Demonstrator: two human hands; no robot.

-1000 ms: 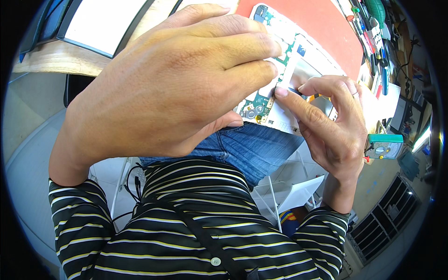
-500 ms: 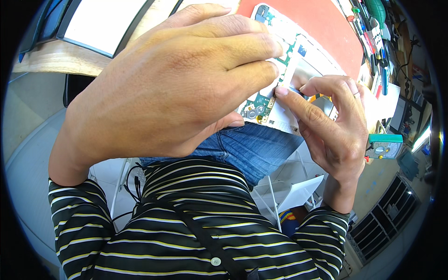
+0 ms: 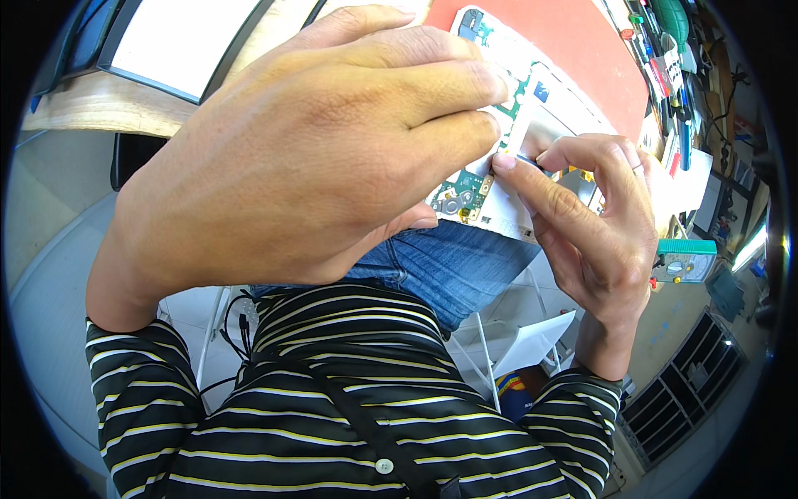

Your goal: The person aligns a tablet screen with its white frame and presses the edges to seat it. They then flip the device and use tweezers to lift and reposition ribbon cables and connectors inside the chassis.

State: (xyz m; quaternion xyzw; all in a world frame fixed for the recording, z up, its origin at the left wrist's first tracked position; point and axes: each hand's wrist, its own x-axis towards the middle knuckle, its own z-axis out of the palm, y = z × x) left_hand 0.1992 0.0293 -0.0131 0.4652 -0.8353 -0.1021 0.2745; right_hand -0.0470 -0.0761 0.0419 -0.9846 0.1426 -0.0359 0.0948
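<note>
An opened tablet-like device [image 3: 507, 212], with a white frame and a green circuit board [image 3: 470, 182], is tilted between my hands above my lap. My left hand [image 3: 324, 150] is closed on its left side, fingers over the top face and thumb at the near edge. That hand hides much of the board. My right hand [image 3: 594, 220] is at the right side, its index fingertip pressed onto the board's edge near the middle. Its thumb is partly hidden by the near right edge, and its other fingers are bent above the silver part.
A red mat [image 3: 573, 50] lies on the wooden table [image 3: 100, 108] beyond the device. A white panel with a dark frame [image 3: 179, 41] is at the far left. Pens and tools [image 3: 665, 75] crowd the far right, near a green-topped multimeter [image 3: 686, 259].
The device and both hands have shifted very slightly to the right. The right index fingertip stays pressed at the same spot on the board, and the grip looks unchanged.
</note>
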